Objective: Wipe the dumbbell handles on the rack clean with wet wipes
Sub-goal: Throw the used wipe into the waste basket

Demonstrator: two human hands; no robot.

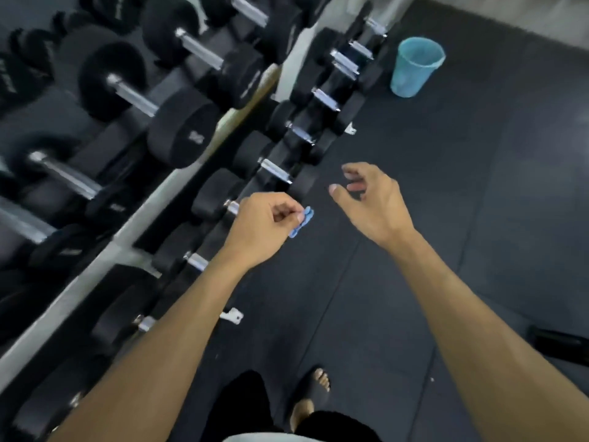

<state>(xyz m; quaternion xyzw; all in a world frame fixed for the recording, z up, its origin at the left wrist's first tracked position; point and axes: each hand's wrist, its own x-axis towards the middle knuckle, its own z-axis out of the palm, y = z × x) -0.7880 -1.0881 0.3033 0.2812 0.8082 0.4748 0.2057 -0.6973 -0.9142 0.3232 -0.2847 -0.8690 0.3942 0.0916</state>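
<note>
A dumbbell rack (95,269) with a pale frame runs diagonally along the left. Black dumbbells with silver handles (274,171) lie on its lower tier, larger ones (135,98) on the upper tier. My left hand (258,229) hovers just right of the lower row and pinches a small crumpled blue wet wipe (302,222) between thumb and fingertips. My right hand (371,204) hangs over the dark floor, fingers loosely curled, holding nothing. Neither hand touches a dumbbell.
A light blue waste bin (414,67) stands on the black rubber floor (446,218) at the upper right, near the rack's far end. White rack feet (232,315) jut onto the floor. My bare foot (314,393) shows at the bottom.
</note>
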